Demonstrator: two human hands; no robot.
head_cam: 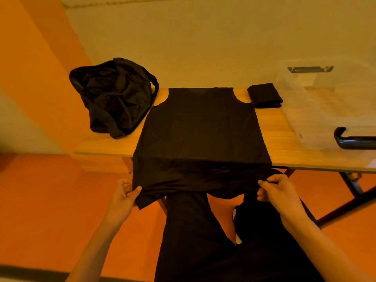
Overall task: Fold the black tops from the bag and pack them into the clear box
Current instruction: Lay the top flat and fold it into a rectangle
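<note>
A black sleeveless top lies spread flat on the wooden table, neck toward the wall, its hem hanging over the near edge. My left hand pinches the hem's left corner below the table edge. My right hand pinches the hem's right corner. A black bag slumps crumpled on the table's left end. One folded black top sits at the back right, beside the clear box with black latches on the right end.
The table stands against a pale wall. Its dark folding legs show under the right side. Orange floor lies below, and my legs in black trousers reach under the table's near edge.
</note>
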